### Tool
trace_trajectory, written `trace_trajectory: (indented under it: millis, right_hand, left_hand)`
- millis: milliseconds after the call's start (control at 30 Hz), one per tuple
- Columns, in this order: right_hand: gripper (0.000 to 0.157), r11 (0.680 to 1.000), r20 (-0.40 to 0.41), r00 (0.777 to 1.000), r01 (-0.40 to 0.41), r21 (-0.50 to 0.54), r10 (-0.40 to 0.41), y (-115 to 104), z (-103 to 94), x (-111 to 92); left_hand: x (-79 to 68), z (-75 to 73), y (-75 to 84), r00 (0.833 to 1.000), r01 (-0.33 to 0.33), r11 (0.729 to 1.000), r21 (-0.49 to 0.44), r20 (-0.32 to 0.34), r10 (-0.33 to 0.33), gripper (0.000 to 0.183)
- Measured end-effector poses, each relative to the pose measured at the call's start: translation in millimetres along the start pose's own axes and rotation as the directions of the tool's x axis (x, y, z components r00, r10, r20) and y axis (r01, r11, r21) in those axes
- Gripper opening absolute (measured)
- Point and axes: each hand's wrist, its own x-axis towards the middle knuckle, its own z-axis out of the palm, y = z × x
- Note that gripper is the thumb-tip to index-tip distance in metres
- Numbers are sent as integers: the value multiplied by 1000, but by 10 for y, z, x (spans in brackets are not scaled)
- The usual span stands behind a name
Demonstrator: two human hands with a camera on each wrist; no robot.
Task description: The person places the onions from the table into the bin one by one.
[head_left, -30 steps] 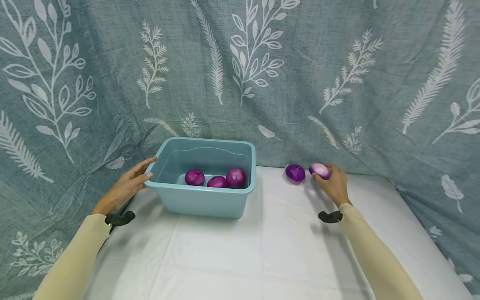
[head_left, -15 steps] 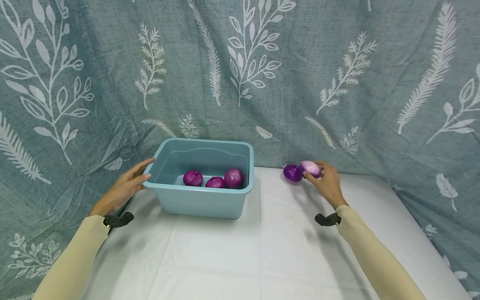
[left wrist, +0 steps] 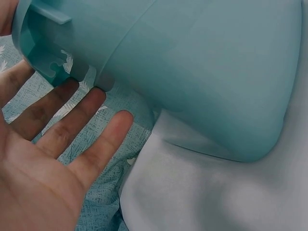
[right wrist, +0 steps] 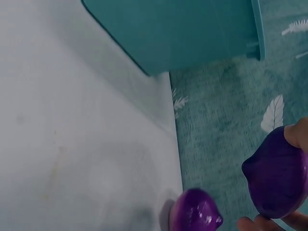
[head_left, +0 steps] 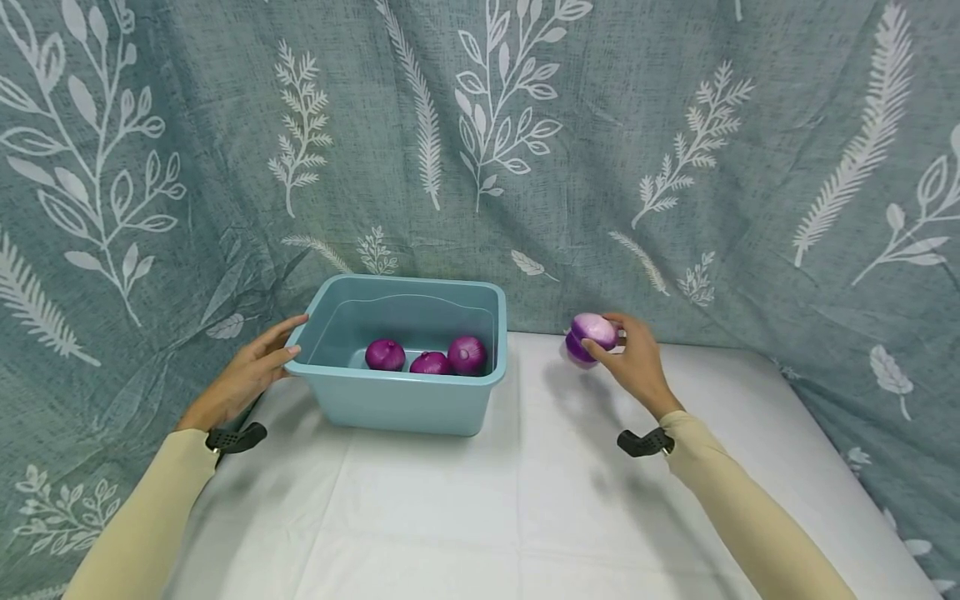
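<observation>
My right hand [head_left: 633, 360] holds a red onion [head_left: 597, 328], pale on top, between thumb and fingers. The onion is raised above the table in the right wrist view. Another red onion [right wrist: 195, 211] rests on the table by the curtain, mostly hidden behind the held one in the head view. My left hand [head_left: 251, 371] touches the left rim of a blue plastic bin [head_left: 405, 404]; its fingers [left wrist: 103, 139] are nearly straight against the outside in the left wrist view. Inside the bin lie three red onions: one at left [head_left: 385, 355], one in the middle [head_left: 431, 363], one at right [head_left: 467, 356].
A white cloth [head_left: 420, 517] covers the table. Directly behind the bin hangs a blue-green curtain [head_left: 570, 208] with white leaf prints, which also runs along both sides. Each wrist carries a black strap mount [head_left: 240, 438].
My right hand has lifted its onion and carried it left, over the other onion on the table. The left hand and the bin stay in place.
</observation>
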Motion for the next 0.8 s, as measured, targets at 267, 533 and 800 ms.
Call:
trace_trajectory:
  millis: [267, 533, 800]
  right_hand:
    - [63, 996, 6, 998, 66, 53, -66, -317, 55, -19]
    - [61, 985, 16, 991, 131, 113, -133, -638, 88, -76]
    - [62, 963, 39, 981, 178, 201, -189, -940, 106, -124]
  left_hand:
    - [7, -6, -12, 1000, -4, 1000, -1, 2, 4, 58]
    - [17, -10, -12, 1000, -1, 1000, 0, 0, 1, 58]
    - [9, -8, -14, 1000, 0, 1000, -1, -1, 0, 58]
